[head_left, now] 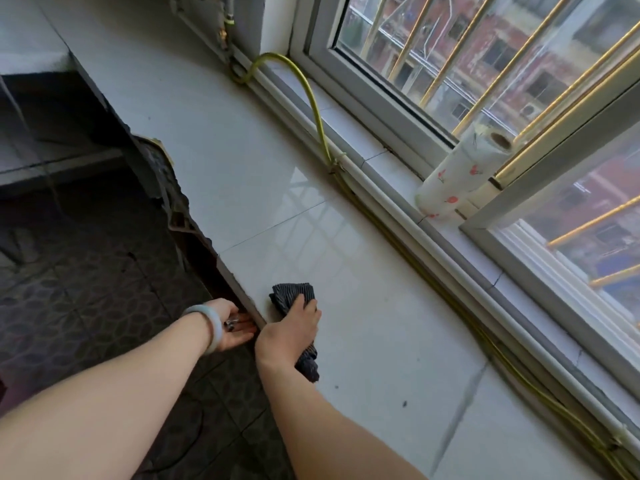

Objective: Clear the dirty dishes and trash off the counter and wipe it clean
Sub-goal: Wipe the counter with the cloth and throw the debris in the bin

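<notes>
A white tiled counter (346,237) runs under the window. My right hand (294,327) grips a dark striped cloth (292,294) and presses it on the counter near its front edge. My left hand (232,327), with a pale bangle on the wrist, is held palm up just below the counter's edge, fingers straight, beside the cloth. A few small dark specks lie on the tiles near my right forearm.
A roll of printed paper towel (460,174) stands on the window sill. A yellow-green hose (311,98) arcs along the back of the counter by the window frame. The counter's front edge is broken and jagged further along. Dark patterned floor lies at left.
</notes>
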The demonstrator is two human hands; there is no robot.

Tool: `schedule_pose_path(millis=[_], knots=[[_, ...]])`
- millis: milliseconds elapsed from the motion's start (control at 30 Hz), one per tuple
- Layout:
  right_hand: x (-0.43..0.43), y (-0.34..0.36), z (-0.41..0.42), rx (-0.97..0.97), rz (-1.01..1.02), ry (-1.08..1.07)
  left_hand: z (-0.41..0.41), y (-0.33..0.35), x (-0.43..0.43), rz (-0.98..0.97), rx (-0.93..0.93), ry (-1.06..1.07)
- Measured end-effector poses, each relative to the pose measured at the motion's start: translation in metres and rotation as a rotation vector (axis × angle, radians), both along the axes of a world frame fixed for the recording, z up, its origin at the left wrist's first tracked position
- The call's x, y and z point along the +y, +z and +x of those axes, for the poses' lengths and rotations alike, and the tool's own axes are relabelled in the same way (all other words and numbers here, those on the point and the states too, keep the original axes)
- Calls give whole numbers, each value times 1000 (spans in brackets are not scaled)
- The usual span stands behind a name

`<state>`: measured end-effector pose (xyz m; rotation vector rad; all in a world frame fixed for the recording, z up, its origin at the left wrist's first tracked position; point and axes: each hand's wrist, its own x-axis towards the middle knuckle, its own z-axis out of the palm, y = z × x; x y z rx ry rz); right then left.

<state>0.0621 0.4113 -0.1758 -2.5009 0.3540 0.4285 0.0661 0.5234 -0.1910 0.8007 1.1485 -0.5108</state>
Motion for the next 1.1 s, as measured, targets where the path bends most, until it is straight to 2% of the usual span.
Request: schedule_pose_path(millis=[333,500,600,700,933,1000,1100], knots=[[45,6,28,22,62,190,14,3,37,-55,-68,153],[45,19,38,-19,346,148,10,-7,46,-20,-52,190],[33,18,57,-119,278,53,9,-5,54,-14,-71,213],[27,13,67,-120,191,18,5,3,59,-29,-74,236],[78,-3,36,-114,126,272,-10,-6,78,-41,-54,316],[90,6,27,-64,189,349,-17,-6,85,-19,-55,322],[116,20,2,101,402,398,-31,-5,105,22,-153,321]])
